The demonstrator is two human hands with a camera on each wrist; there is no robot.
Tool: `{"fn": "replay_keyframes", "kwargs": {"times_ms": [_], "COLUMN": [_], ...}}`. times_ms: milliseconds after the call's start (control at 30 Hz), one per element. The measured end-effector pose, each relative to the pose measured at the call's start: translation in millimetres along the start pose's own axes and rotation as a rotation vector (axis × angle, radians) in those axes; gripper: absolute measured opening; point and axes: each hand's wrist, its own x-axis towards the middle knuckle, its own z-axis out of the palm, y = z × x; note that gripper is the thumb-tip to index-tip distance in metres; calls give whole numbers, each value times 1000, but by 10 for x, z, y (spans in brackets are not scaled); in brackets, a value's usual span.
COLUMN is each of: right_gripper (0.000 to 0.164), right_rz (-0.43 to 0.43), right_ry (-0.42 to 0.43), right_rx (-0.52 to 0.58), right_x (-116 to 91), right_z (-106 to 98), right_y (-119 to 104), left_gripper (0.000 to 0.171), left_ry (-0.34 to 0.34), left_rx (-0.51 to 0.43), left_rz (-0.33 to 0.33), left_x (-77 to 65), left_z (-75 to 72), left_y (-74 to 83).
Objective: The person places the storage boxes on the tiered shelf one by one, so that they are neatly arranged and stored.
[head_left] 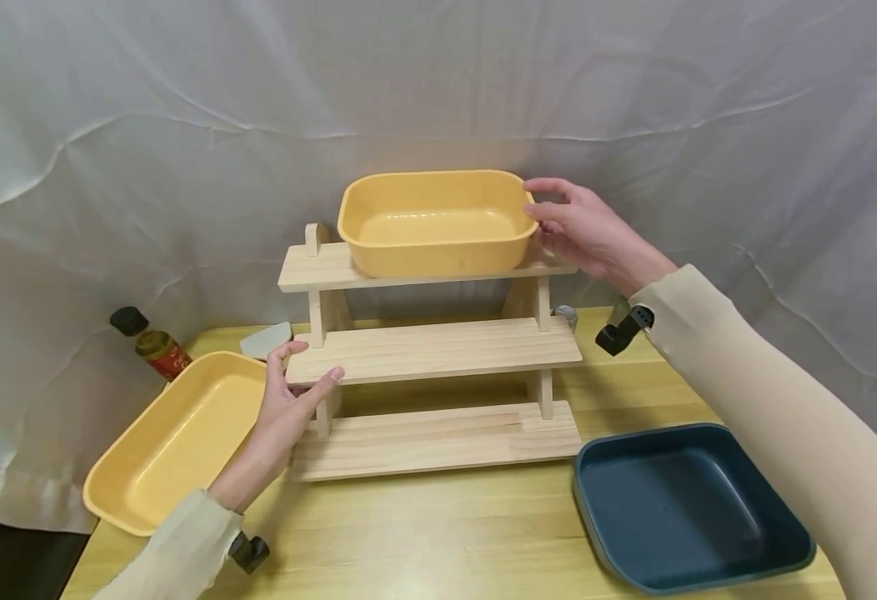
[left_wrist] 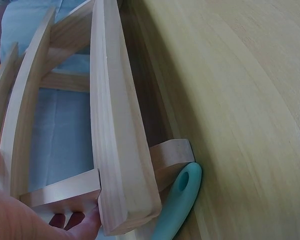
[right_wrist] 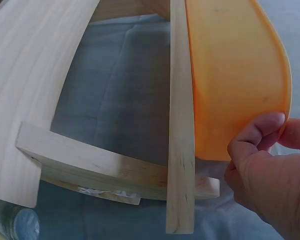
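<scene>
A three-tier wooden shelf rack (head_left: 438,350) stands on the table. On its top tier sits a yellow plastic tub (head_left: 442,257), its opening facing up and toward me. My right hand (head_left: 588,229) pinches the tub's right end at the rim, thumb and fingers on either side of the wall in the right wrist view. At the rack's left end my left hand (head_left: 281,417) grips the middle tier, with the thumb over the board. In the left wrist view some of its fingers curl beneath a wooden side support (left_wrist: 65,191).
A second yellow tub (head_left: 176,442) lies left of the rack, beside a dark-capped bottle (head_left: 153,342). A dark blue tub (head_left: 689,508) stands at front right. A teal handle (left_wrist: 180,200) lies by the rack's base. Behind the rack's right side is a small jar (right_wrist: 24,223). Grey cloth (head_left: 438,83) hangs behind.
</scene>
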Motion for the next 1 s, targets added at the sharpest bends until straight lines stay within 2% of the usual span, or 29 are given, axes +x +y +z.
{"fn": "replay_keyframes", "kwargs": {"times_ms": [367, 600, 1000], "right_gripper": [45, 45, 41], "right_rz": [-53, -56, -141], "right_ry": [41, 47, 102], "right_rx": [-132, -159, -215], "right_x": [63, 69, 7], "right_z": [75, 81, 132], "right_y": [16, 20, 116], "left_gripper": [77, 76, 77], "left_ry": [6, 7, 4], "left_rx": [-1, -6, 0], "left_rz": [2, 3, -26], "left_x": [3, 5, 1], "left_z": [-13, -12, -29], "left_y": [-11, -13, 27]}}
